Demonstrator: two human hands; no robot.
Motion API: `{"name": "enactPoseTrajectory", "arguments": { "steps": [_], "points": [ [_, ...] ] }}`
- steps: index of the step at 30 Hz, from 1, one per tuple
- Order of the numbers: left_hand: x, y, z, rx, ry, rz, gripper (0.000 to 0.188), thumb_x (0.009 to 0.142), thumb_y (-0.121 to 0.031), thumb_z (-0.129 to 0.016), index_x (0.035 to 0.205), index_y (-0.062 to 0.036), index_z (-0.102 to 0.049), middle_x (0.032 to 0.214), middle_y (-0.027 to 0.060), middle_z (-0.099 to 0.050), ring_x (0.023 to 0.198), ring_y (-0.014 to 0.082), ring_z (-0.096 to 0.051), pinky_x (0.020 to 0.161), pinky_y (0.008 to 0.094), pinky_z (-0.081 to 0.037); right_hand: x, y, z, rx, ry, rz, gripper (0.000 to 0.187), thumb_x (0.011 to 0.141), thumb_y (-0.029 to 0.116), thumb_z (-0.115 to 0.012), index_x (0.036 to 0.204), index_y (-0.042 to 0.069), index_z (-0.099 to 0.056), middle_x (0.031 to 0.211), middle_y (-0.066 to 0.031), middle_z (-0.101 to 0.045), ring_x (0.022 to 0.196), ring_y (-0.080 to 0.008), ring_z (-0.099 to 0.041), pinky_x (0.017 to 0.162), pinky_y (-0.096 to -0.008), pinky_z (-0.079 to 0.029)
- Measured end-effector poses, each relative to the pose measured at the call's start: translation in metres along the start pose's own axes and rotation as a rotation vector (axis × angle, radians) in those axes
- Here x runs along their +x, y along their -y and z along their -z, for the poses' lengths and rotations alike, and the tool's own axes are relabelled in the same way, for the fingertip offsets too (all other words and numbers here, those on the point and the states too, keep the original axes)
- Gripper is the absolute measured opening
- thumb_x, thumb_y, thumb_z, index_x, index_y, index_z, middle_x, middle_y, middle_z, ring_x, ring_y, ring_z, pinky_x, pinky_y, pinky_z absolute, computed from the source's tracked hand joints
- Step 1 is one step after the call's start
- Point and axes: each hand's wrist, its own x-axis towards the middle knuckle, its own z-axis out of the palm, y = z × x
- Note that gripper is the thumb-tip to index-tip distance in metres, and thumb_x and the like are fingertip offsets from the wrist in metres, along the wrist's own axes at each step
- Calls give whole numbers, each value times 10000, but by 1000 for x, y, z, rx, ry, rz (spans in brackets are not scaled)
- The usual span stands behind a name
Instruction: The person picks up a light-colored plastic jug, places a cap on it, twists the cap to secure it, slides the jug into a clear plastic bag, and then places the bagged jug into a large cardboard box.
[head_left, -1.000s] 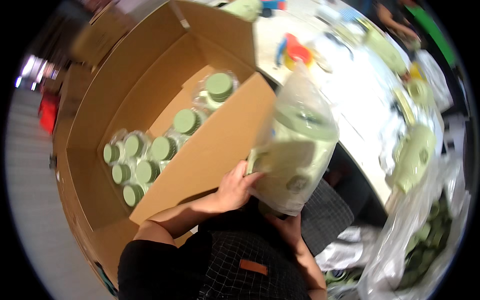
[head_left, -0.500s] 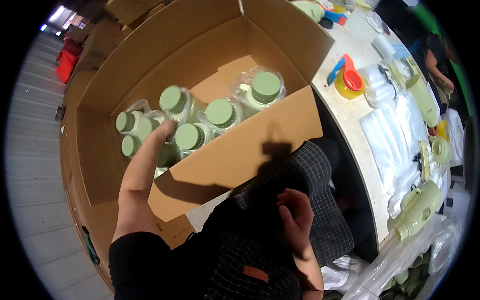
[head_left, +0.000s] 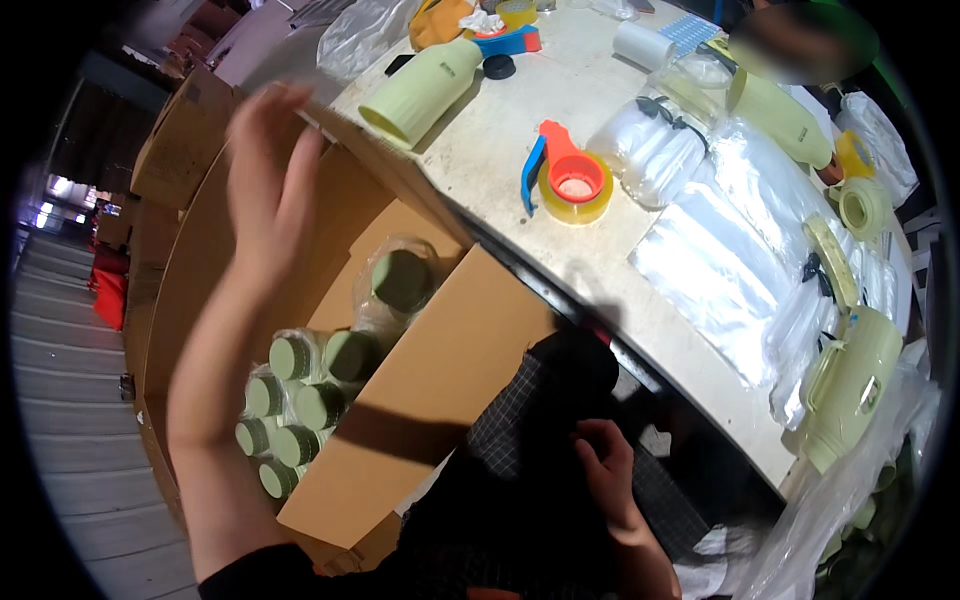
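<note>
My left hand (head_left: 265,165) is raised over the far part of a cardboard box (head_left: 420,390). Its fingers are stretched out, the thumb stands apart and nothing is in it, though motion blurs it. Below, inside the box, several bottles with light green lids (head_left: 290,357) stand upright in clear plastic bags, grouped at the near left. One bagged bottle (head_left: 400,280) stands a little apart, toward the table side. My right hand (head_left: 608,475) hovers by my lap over the dark checked apron (head_left: 510,400), its fingers loosely bent, thumb apart, and nothing held.
On the white table (head_left: 480,170) to the right are a pale green bottle body (head_left: 425,90), a red and blue tape dispenser (head_left: 570,175), stacked clear bags (head_left: 710,280) and a green jug (head_left: 850,390). Another person's blurred form (head_left: 800,45) is at the far right.
My left hand has left the bottles in the box and risen toward the far edge. The view has swung right, bringing more table into sight. My right hand stays by my lap.
</note>
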Motion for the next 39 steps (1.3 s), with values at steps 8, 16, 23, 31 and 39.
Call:
{"name": "enactPoseTrajectory", "arguments": {
  "steps": [8,16,23,31,39],
  "points": [
    [119,222,-100,584,1066,1317,629,924,-620,-508,1238,-84,-610,979,205,-689,706,308,-694,536,455,-542,2,-17,22,194,-97,-266,204,907,72,-640,1094,-8,-628,1010,-106,-677,956,-157,-640,860,-298,-509],
    [50,242,-240,491,1120,687,562,982,-516,-475,1314,-70,-549,1177,214,-620,913,307,-655,754,446,-542,-12,-12,22,131,-13,-120,227,950,159,-625,1132,23,-615,1065,-107,-660,999,-223,-649,858,-347,-537],
    [80,154,-217,252,725,527,489,988,-440,-505,1289,-58,-560,1179,165,-612,983,279,-617,842,425,-500,-73,36,116,-205,-605,636,264,769,-15,-727,1011,66,-659,998,-100,-648,909,-262,-650,768,-361,-532],
    [71,19,-18,-594,46,710,407,996,-353,-538,1259,-45,-572,1182,110,-602,1063,247,-573,942,402,-453,-214,24,405,-953,-1820,271,546,808,136,-695,1296,14,-484,1275,-182,-520,1177,-326,-529,937,-435,-487],
    [-74,-170,-113,-1316,359,942,417,1007,-292,-491,1305,-6,-548,1360,127,-562,1246,279,-540,1063,421,-420,-273,-81,536,-546,-1833,-321,843,685,614,-776,1294,76,-549,1288,-220,-611,1191,-367,-585,1009,-435,-440]
  ]
}}
